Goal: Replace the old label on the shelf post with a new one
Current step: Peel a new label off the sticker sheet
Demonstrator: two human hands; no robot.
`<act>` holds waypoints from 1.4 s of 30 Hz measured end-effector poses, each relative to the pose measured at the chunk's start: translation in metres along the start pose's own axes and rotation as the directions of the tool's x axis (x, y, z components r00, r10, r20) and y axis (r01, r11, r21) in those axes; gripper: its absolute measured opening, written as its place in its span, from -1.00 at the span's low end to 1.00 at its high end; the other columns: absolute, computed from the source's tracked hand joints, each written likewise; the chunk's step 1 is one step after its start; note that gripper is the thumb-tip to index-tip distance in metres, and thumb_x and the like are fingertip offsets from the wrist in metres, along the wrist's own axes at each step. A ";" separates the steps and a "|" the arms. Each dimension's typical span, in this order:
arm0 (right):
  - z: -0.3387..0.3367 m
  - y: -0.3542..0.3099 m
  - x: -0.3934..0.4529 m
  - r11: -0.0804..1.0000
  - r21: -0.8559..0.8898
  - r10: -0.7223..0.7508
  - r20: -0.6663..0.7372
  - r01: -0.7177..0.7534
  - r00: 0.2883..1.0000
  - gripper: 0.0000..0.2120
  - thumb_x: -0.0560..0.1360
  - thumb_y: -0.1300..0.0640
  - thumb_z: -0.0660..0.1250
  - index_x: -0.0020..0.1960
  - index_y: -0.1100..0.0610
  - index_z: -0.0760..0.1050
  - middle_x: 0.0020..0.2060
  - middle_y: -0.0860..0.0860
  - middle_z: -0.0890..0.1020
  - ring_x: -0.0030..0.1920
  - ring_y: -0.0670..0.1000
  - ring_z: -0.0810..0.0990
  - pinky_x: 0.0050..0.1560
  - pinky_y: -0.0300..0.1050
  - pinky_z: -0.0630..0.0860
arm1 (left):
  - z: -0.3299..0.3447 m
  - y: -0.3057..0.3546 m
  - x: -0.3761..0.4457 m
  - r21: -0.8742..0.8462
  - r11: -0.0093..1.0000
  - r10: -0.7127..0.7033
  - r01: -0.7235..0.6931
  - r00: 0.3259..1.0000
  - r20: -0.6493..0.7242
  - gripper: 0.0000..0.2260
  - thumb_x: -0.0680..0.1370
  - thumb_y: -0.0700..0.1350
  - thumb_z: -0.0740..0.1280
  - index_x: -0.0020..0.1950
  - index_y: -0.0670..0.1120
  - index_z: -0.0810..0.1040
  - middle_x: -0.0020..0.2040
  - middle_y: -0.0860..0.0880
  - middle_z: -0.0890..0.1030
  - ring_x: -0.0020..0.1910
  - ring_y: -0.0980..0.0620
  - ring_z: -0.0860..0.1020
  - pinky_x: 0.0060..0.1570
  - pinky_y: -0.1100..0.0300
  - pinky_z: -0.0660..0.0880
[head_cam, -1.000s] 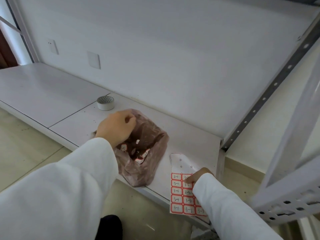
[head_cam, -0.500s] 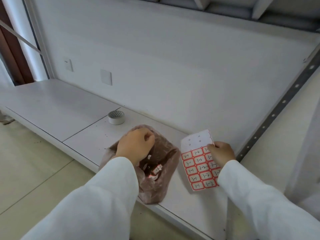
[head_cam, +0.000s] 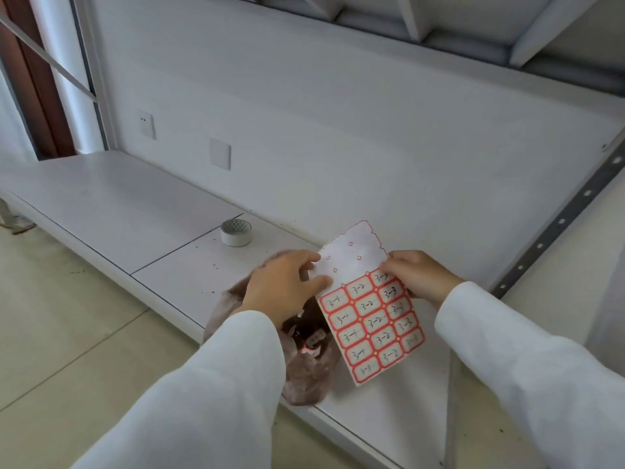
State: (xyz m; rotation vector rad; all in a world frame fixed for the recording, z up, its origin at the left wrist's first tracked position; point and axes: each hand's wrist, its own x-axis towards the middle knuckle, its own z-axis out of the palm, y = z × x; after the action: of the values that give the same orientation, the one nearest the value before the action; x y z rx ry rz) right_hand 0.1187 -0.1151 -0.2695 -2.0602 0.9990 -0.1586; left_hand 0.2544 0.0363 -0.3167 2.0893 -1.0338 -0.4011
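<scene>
Upright, leaning left: label sheet (head_cam: 370,311) pinched between both hands (head_cam: 287,287), bare end uppermost.

White wall (head_cam: 338,130) fills the back, with a socket (head_cam: 146,124) and a blank cover plate (head_cam: 220,153) mounted low on it. Low white shelf deck (head_cam: 111,204) runs along its base, split by a seam. Beige tiled floor (head_cam: 61,316) in front. Grey perforated upright (head_cam: 561,221) slants at right. Brown frame (head_cam: 37,79) far left, possibly a door. Underside of an upper shelf (head_cam: 473,35) overhead. Even, soft light.
</scene>
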 end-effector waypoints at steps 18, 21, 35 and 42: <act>-0.007 -0.002 -0.014 0.988 0.153 0.036 -0.153 -0.013 0.988 -0.79 0.52 0.11 0.22 0.16 0.05 0.45 0.00 0.06 0.63 -0.01 0.09 0.61 0.09 0.06 0.54 | 0.012 0.028 -0.006 -0.087 0.993 0.104 -0.085 0.962 0.253 -0.63 0.46 0.22 0.29 0.16 0.09 0.61 -0.09 0.12 0.72 -0.17 0.09 0.66 -0.12 0.23 0.54; -0.010 0.003 -0.017 0.990 0.135 0.053 -0.157 -0.032 0.986 -0.77 0.53 0.11 0.21 0.18 0.04 0.44 0.01 0.06 0.63 0.00 0.08 0.61 0.09 0.04 0.54 | 0.014 0.035 -0.007 -0.118 0.988 0.125 -0.098 0.962 0.243 -0.65 0.45 0.15 0.34 0.16 0.04 0.63 -0.06 0.09 0.72 -0.13 0.07 0.68 -0.13 0.24 0.56; -0.026 0.022 -0.022 0.998 -0.065 -0.030 -0.356 0.008 0.934 -0.64 0.49 0.09 0.27 0.27 0.05 0.34 0.19 0.05 0.49 0.15 0.07 0.47 0.13 -0.04 0.42 | 0.018 0.051 -0.005 -0.395 0.919 0.077 -0.004 0.982 0.169 -0.84 0.47 -0.16 0.40 0.04 -0.10 0.60 -0.21 -0.02 0.71 -0.09 -0.07 0.69 0.03 0.09 0.61; -0.021 0.009 -0.043 0.693 -0.589 -0.500 0.022 0.415 0.866 -0.73 0.49 -0.05 0.27 0.18 -0.06 0.49 0.16 -0.09 0.53 0.15 -0.05 0.44 0.18 -0.03 0.39 | 0.030 0.068 -0.004 -0.405 0.914 0.103 -0.025 0.979 0.174 -0.71 0.47 -0.16 0.39 0.14 -0.01 0.41 -0.16 -0.10 0.70 -0.15 -0.02 0.68 -0.12 0.22 0.57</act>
State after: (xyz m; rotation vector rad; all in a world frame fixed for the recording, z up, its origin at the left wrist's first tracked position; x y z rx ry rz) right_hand 0.0752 -0.1008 -0.2524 -2.8897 0.6191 -0.2918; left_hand 0.1982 -0.0018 -0.2866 1.6677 -1.0272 -0.7293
